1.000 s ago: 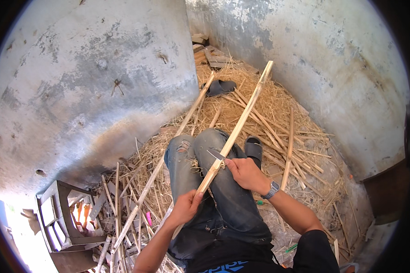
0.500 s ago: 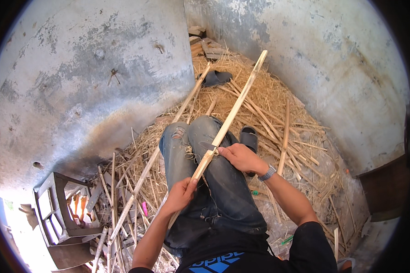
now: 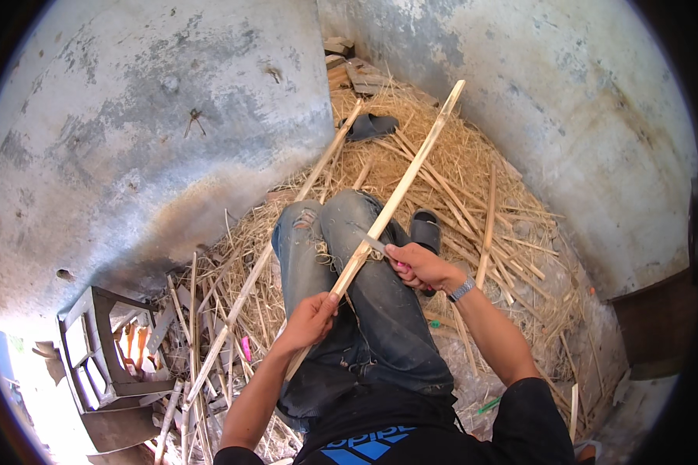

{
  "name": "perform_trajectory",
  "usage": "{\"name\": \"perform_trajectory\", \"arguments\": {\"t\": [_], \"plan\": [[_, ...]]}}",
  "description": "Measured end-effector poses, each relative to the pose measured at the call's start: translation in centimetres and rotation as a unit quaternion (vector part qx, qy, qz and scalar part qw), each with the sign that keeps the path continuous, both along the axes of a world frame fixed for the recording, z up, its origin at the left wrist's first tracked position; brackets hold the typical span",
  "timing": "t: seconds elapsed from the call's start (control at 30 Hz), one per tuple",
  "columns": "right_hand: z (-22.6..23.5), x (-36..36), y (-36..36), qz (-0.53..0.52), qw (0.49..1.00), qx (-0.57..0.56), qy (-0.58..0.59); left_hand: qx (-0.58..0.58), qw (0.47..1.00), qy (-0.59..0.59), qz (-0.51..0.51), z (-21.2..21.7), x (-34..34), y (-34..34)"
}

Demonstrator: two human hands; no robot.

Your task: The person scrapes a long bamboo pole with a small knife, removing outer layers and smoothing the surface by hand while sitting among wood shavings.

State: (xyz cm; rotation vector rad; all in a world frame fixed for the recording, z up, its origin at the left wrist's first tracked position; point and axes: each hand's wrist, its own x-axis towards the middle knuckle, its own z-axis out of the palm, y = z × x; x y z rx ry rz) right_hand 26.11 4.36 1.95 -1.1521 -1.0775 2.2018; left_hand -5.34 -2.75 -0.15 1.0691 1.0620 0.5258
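Note:
A long pale wooden stick (image 3: 411, 167) lies slanted over my jeans-clad legs (image 3: 364, 310), its far end pointing up toward the back wall. My left hand (image 3: 309, 319) grips the stick near its lower end. My right hand (image 3: 419, 265), with a watch on the wrist, holds a small knife (image 3: 374, 243) whose blade rests against the stick's side just above my left hand. The stick looks freshly shaved and light along that stretch.
Straw shavings and several split sticks (image 3: 485, 225) cover the floor ahead. Dark sandals (image 3: 371, 125) lie on the straw. A long stick (image 3: 287, 225) leans by my left leg. A plastic crate (image 3: 101, 356) stands at lower left. Stained concrete walls (image 3: 132, 139) close in.
The view shifted slightly. My right hand with the knife slid a little down the stick toward my left hand; the left hand kept its grip.

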Motion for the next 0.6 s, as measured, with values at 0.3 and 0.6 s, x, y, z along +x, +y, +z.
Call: {"name": "perform_trajectory", "arguments": {"t": [0.3, 0.6], "plan": [[5.4, -4.0, -0.3, -0.199, 0.839, 0.444, -0.243, 0.305, 0.92, 0.242, 0.05, 4.1, 1.8, -0.6], [15.8, -7.2, 10.1, -0.088, 0.577, 0.727, -0.362, 0.381, 0.873, 0.254, 0.166, 9.8, 3.4, 8.3]]}}
